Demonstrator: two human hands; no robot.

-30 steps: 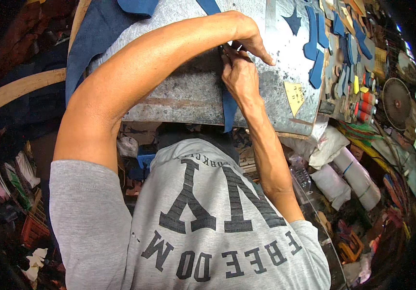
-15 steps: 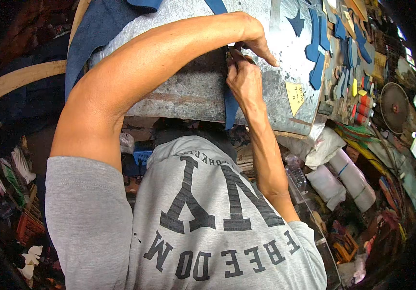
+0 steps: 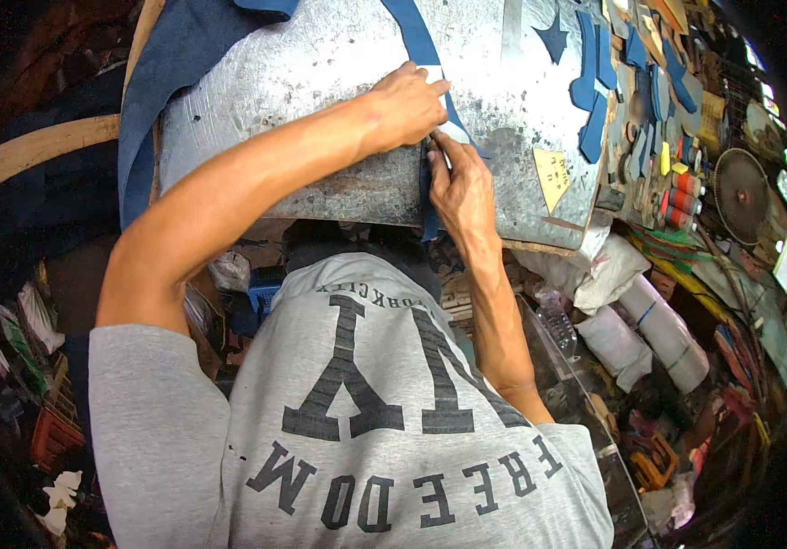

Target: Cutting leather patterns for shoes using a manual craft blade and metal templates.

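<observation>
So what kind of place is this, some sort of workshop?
Most likely a small leather or shoemaking workshop. Both hands work on a blue strip laid over a scuffed metal work plate, cut blue pieces lie beside it, and rolls of white material sit below.

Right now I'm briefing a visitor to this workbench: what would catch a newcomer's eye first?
The left hand and right hand meet at the middle of a scuffed grey metal sheet, pressing on a long blue strip that curves across it. To the right, cut blue pieces and a yellow triangle lie on the sheet.
</observation>
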